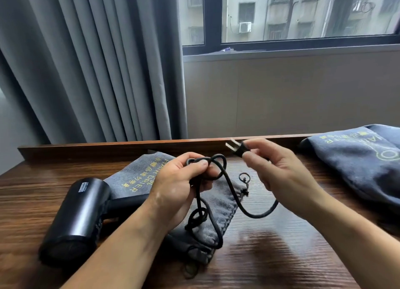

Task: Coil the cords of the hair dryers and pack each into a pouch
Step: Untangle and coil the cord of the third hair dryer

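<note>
1. The dark wooden table (281, 256) fills the near part of the view, and both my forearms reach out over it.
2. The black hair dryer (78, 219) lies on its side at the near left. Its handle points right and passes beneath my left wrist.
3. A grey pouch (138, 176) with yellow lettering lies flat on the table, under the dryer's handle and below my hands. Its drawstring (244, 180) trails off its right edge.
4. My left hand (179, 187) is curled round a few loops of the black cord (232, 193), with the thumb pressing them against the fingers. More cord hangs down from it in a twisted loop onto the pouch.
5. From that bundle the cord sags in a curve to my right hand (279, 176), which pinches the plug (237, 149) between thumb and fingertips. The prongs point up and left.
6. A second grey pouch (357, 158), bulging, sits at the far right of the table, well apart from my hands.
7. Beyond the table's back edge hang grey curtains (97, 61). To their right is a window (303, 13).
</note>
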Action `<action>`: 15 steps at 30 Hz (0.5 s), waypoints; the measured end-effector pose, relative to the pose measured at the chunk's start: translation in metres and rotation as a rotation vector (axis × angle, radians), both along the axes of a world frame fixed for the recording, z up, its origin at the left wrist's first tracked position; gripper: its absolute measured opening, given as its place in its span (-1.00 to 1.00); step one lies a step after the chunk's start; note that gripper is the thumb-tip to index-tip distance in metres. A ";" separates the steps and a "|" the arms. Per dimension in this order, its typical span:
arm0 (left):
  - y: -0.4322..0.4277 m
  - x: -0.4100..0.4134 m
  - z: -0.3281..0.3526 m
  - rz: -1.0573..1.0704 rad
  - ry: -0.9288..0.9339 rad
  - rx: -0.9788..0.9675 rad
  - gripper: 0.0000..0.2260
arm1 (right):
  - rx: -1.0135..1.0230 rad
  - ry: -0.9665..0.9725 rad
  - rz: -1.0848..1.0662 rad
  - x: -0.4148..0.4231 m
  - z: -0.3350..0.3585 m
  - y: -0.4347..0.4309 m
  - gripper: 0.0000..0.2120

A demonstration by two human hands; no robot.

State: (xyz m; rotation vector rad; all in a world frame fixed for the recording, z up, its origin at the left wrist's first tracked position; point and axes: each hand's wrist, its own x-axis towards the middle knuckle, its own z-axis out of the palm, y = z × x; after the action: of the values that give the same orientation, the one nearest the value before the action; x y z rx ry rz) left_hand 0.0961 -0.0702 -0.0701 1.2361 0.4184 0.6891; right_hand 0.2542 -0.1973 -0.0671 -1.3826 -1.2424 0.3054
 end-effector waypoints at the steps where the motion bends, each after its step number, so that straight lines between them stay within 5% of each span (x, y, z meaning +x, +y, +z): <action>1: -0.001 0.001 0.001 0.029 -0.008 -0.014 -0.91 | -0.009 -0.024 0.002 0.001 0.000 -0.001 -0.92; 15: -0.010 0.003 -0.004 0.071 -0.004 0.249 -0.81 | -0.129 -0.298 -0.244 -0.010 -0.003 -0.004 -0.89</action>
State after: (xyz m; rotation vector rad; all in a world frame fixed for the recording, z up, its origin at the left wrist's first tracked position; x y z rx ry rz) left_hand 0.0992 -0.0799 -0.0738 1.4591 0.3825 0.8229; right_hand 0.2444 -0.2016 -0.0703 -1.7194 -1.2930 0.0087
